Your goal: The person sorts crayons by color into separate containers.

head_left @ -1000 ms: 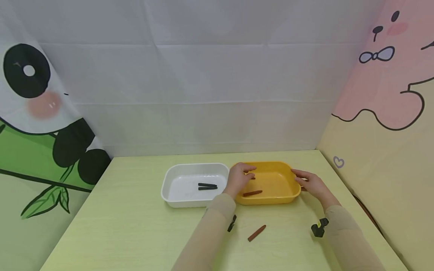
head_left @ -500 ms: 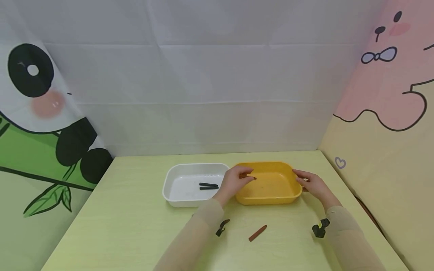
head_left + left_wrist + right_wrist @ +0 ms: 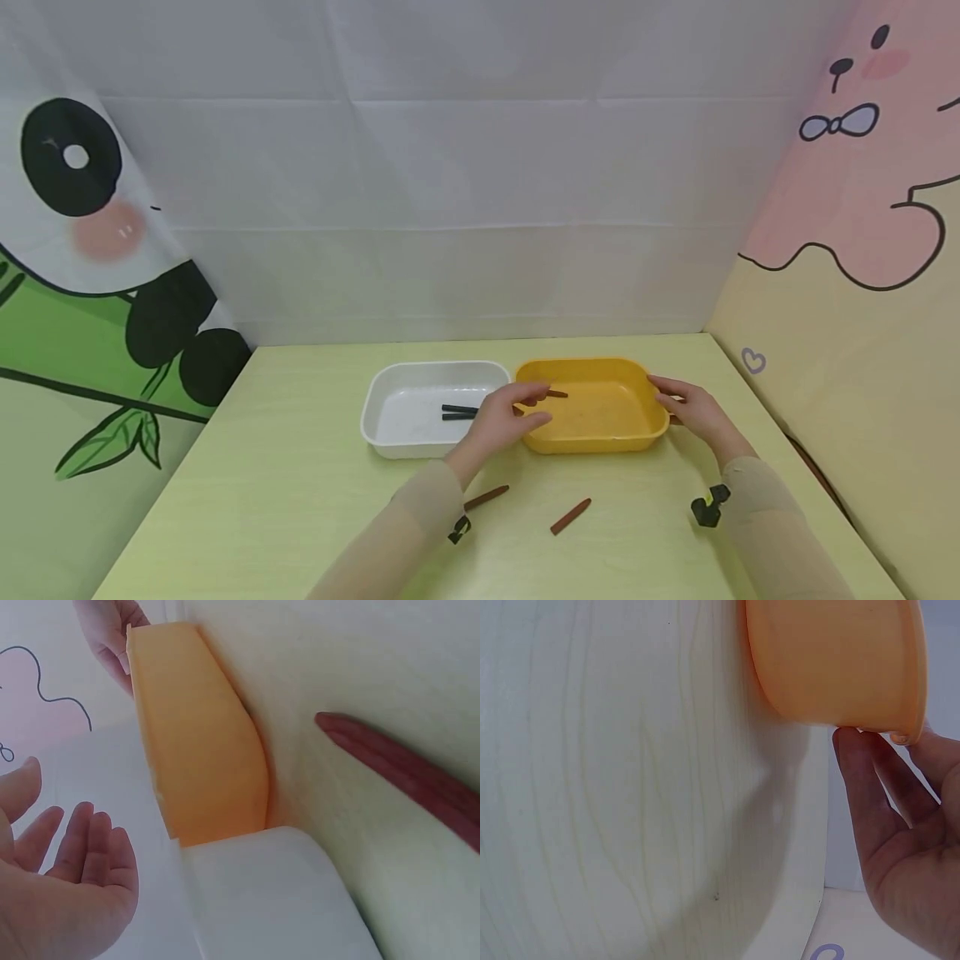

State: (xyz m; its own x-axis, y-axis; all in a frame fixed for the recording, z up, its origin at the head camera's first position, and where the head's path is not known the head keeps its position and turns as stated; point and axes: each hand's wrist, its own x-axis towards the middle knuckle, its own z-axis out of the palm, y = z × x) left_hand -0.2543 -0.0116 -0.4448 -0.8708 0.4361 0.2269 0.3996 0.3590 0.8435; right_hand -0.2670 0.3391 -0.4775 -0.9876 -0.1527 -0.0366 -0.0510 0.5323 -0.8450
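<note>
My left hand [image 3: 506, 417] is over the point where the white tray [image 3: 386, 417] and yellow tray [image 3: 600, 446] meet. Its thumb and fingers are apart, and in the left wrist view nothing lies in them. A brown crayon [image 3: 557, 393] lies in the yellow tray near the fingertips; a small brown bit shows between thumb and fingers, mostly hidden. My right hand [image 3: 693, 410] holds the yellow tray's right rim, fingers beneath, as the right wrist view shows. Two black sticks [image 3: 459, 409] lie in the white tray, partly covered by my left hand.
Two more brown crayons lie on the pale yellow table [image 3: 262, 517] in front of the trays: one crayon [image 3: 570, 517] in the middle, another crayon [image 3: 491, 495] partly behind my left wrist. A white cloth wall [image 3: 465, 208] stands behind the table, with cartoon panels either side.
My left hand has drawn back left and toward me, and its fingers have spread. The nearer brown crayon has left its spot in the yellow tray. My right hand stays at the rim.
</note>
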